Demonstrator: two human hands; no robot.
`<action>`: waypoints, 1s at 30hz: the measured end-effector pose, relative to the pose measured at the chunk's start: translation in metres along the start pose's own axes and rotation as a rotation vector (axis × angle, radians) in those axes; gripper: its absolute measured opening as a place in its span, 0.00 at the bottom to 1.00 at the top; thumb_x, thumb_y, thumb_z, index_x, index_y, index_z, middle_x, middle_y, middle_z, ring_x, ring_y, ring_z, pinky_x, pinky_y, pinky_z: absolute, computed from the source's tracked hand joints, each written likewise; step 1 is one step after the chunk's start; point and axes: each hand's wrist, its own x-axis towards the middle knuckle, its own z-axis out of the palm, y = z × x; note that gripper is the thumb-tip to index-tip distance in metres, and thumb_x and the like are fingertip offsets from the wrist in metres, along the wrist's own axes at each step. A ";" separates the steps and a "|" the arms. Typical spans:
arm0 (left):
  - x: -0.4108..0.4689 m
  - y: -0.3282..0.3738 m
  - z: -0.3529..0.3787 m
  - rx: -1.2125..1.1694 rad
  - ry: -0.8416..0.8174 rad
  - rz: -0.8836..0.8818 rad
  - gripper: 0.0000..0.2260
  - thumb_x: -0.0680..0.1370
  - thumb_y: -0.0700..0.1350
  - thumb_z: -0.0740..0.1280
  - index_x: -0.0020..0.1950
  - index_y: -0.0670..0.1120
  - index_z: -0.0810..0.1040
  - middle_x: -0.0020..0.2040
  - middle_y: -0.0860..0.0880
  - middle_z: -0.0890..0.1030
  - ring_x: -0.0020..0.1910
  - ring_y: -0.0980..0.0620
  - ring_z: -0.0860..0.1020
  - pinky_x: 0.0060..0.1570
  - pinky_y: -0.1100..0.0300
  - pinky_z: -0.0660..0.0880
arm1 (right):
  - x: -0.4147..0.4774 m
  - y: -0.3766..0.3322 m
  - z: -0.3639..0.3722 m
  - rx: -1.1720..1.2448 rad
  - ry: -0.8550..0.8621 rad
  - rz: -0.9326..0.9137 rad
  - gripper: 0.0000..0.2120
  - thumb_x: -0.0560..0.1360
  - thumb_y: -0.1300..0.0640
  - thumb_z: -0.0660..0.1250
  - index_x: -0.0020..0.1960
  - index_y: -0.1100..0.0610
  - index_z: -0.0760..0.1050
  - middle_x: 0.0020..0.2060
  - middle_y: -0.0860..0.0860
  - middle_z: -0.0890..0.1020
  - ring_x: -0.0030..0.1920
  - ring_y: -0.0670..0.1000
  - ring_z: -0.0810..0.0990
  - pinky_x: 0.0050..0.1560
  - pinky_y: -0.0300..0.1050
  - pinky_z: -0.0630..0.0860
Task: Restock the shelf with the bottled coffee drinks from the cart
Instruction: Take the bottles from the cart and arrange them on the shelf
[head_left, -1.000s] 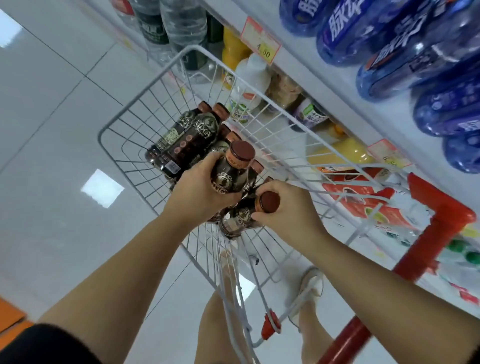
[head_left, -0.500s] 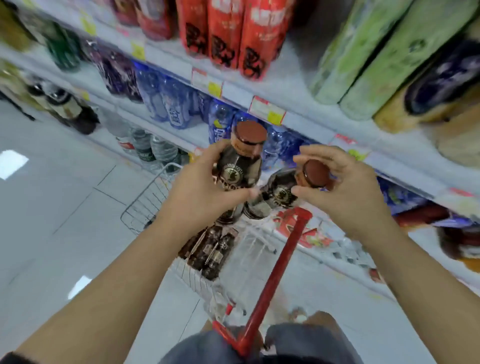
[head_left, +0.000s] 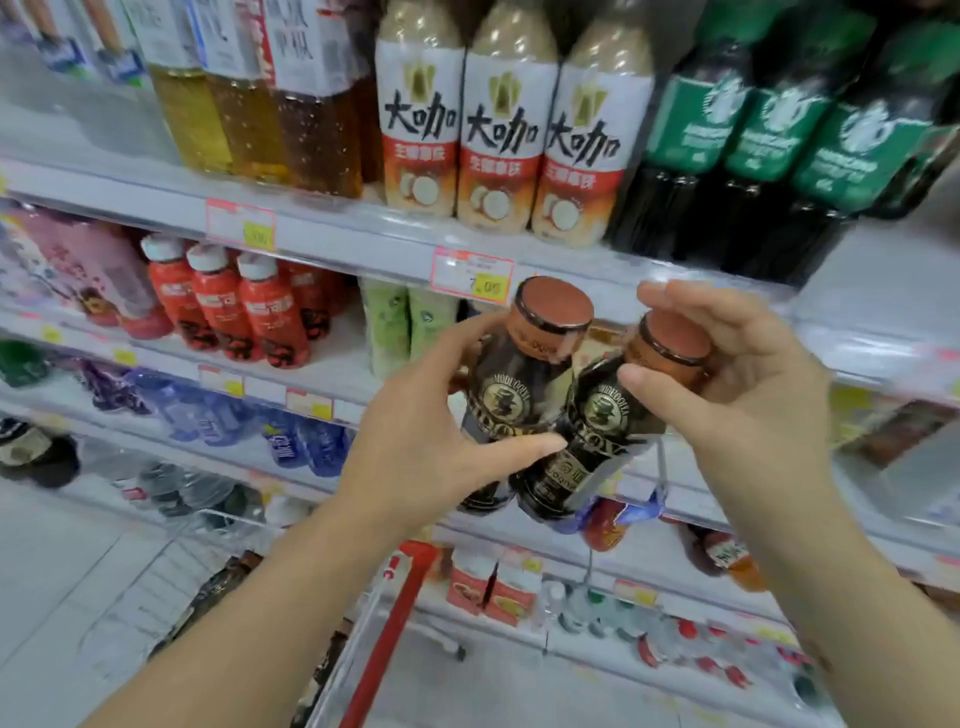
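Two dark coffee bottles with brown caps are held up in front of the shelves. My left hand (head_left: 421, 431) grips the left coffee bottle (head_left: 524, 374) around its body, upright. My right hand (head_left: 737, 384) holds the right coffee bottle (head_left: 597, 436) by its cap and neck, tilted, its body touching the left bottle. Below, the wire cart (head_left: 363, 613) with its red handle (head_left: 395, 623) holds more coffee bottles (head_left: 218, 587). The white shelf edge (head_left: 675, 280) with a price tag (head_left: 471, 280) runs just behind the caps.
The upper shelf carries white-labelled coconut coffee bottles (head_left: 506, 130), green-labelled dark bottles (head_left: 727, 156) and amber drinks (head_left: 260, 104). Red bottles (head_left: 249, 306) and green bottles (head_left: 395, 322) stand on the shelf behind my hands. Blue water bottles (head_left: 291, 436) fill a lower shelf.
Both hands have lifted the two coffee bottles out of the cart and up to shelf height. The view has risen from the cart to the middle shelves.
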 end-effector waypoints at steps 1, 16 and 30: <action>0.003 0.014 0.015 -0.018 0.009 0.021 0.35 0.60 0.68 0.73 0.63 0.70 0.63 0.57 0.71 0.73 0.57 0.70 0.72 0.55 0.72 0.71 | 0.001 -0.006 -0.018 -0.003 0.006 -0.016 0.21 0.65 0.66 0.72 0.55 0.50 0.76 0.53 0.47 0.83 0.55 0.47 0.80 0.55 0.38 0.75; 0.072 0.182 0.141 -0.067 0.017 0.344 0.30 0.62 0.62 0.72 0.60 0.68 0.64 0.56 0.69 0.74 0.56 0.69 0.73 0.53 0.75 0.70 | 0.034 -0.085 -0.226 -0.118 0.361 -0.669 0.15 0.71 0.69 0.62 0.47 0.50 0.71 0.53 0.50 0.73 0.43 0.40 0.73 0.51 0.34 0.71; 0.085 0.205 0.157 0.140 0.055 0.440 0.31 0.61 0.68 0.69 0.60 0.76 0.58 0.56 0.74 0.72 0.58 0.71 0.71 0.57 0.75 0.68 | 0.095 -0.036 -0.254 -0.426 0.304 -0.733 0.08 0.68 0.66 0.63 0.45 0.57 0.75 0.52 0.56 0.75 0.49 0.36 0.74 0.47 0.28 0.69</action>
